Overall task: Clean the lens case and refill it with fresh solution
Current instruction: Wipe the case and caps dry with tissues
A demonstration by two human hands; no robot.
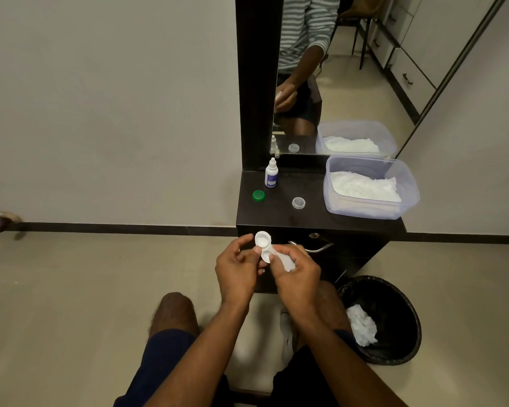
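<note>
The white lens case has both wells uncapped and sits pinched in my left hand, in front of the dark cabinet. My right hand holds a white tissue and presses it against the lower well of the case. The green cap and the clear cap lie apart on the cabinet top. A small white solution bottle stands upright behind the green cap, its cap on.
A clear plastic tub with white tissues sits on the cabinet's right side, below a mirror. A black bin holding a crumpled tissue stands on the floor at the right. My knees are below the hands.
</note>
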